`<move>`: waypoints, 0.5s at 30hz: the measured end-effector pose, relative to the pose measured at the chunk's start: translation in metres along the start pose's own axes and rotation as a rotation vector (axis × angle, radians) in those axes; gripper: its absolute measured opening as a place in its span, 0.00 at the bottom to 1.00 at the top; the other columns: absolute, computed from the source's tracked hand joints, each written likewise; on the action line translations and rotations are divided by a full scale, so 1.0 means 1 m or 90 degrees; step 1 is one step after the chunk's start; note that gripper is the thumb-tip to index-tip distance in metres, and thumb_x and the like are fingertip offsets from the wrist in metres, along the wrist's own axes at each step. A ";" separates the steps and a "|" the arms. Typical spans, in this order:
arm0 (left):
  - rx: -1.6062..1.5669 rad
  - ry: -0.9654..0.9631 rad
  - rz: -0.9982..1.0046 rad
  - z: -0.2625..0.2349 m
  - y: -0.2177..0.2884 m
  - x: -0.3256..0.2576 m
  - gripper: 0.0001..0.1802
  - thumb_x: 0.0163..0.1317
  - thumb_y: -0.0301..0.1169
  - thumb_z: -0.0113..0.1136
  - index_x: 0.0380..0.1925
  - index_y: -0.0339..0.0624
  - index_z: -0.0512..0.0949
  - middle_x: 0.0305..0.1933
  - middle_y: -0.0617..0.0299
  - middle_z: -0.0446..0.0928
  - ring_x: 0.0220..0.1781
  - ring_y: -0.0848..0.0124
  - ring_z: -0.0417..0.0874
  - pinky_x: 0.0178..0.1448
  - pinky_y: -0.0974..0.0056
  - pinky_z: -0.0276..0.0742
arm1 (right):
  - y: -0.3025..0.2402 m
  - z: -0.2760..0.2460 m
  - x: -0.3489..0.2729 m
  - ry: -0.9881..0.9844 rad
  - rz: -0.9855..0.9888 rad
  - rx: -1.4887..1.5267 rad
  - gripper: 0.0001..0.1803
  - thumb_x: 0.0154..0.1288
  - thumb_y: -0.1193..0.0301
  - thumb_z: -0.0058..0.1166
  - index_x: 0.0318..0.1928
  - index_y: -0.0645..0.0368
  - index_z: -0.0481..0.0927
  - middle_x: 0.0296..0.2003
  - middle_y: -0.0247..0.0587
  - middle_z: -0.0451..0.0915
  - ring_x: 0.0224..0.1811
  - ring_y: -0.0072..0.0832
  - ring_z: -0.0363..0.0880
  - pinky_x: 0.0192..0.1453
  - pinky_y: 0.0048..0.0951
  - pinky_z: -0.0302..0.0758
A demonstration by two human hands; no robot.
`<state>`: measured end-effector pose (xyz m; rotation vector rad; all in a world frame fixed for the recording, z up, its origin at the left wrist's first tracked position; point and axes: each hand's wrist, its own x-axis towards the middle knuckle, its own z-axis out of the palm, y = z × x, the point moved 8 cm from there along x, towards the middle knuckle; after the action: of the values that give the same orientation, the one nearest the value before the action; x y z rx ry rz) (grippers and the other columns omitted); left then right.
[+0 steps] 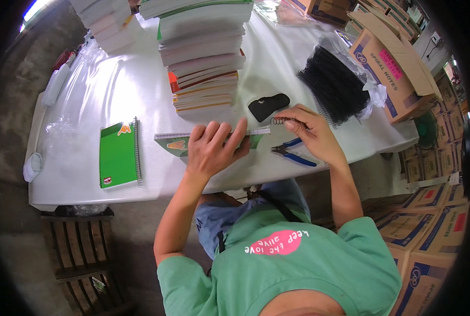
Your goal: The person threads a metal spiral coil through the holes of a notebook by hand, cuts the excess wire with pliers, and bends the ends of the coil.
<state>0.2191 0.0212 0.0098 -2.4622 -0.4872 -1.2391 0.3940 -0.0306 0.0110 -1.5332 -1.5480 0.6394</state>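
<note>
My left hand (pixel 213 150) grips a green notebook (pixel 166 145) near the front edge of the table, its white page edge turned up and the fingers over the top. By the notebook's right end, my right hand (pixel 316 134) pinches a thin dark spiral binding wire (pixel 277 121). Whether the wire's tip enters the pages I cannot tell. Blue-handled cutting pliers (pixel 296 158) lie just below my right hand, jaws pointing left. Behind that hand rests a small black case (pixel 268 107). To the left lies a spiral-bound green notebook (pixel 118 155), its coil along the right side.
Tall stacks of notebook pages (pixel 203 58) rise behind my hands, with another stack (pixel 106 26) at the far left. At right lie a heap of black spiral wires (pixel 340 84) and an open cardboard box (pixel 388 73). More boxes (pixel 424 226) stand beside me; a wooden slatted rack (pixel 82 253) is lower left.
</note>
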 end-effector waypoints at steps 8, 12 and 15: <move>0.029 0.061 -0.047 -0.001 0.002 -0.002 0.22 0.42 0.45 0.70 0.39 0.55 0.80 0.23 0.72 0.63 0.29 0.74 0.68 0.46 0.62 0.56 | -0.012 -0.001 0.010 0.003 -0.083 -0.100 0.12 0.64 0.76 0.51 0.48 0.59 0.80 0.39 0.42 0.79 0.40 0.32 0.77 0.44 0.27 0.72; 0.023 0.052 -0.069 0.003 -0.001 0.000 0.22 0.42 0.46 0.70 0.39 0.55 0.80 0.23 0.72 0.64 0.30 0.74 0.68 0.47 0.61 0.56 | -0.018 -0.005 0.013 0.040 -0.141 -0.118 0.12 0.61 0.78 0.53 0.46 0.57 0.81 0.37 0.42 0.79 0.38 0.35 0.78 0.43 0.30 0.73; 0.018 0.057 -0.073 0.004 -0.002 0.002 0.22 0.42 0.46 0.70 0.39 0.55 0.80 0.23 0.73 0.64 0.30 0.74 0.68 0.47 0.61 0.56 | -0.018 -0.007 0.014 0.042 -0.142 -0.115 0.13 0.61 0.78 0.53 0.46 0.57 0.81 0.37 0.42 0.79 0.38 0.35 0.78 0.43 0.30 0.73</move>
<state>0.2216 0.0250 0.0093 -2.3728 -0.6235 -1.3712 0.3918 -0.0205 0.0323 -1.4677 -1.7334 0.3261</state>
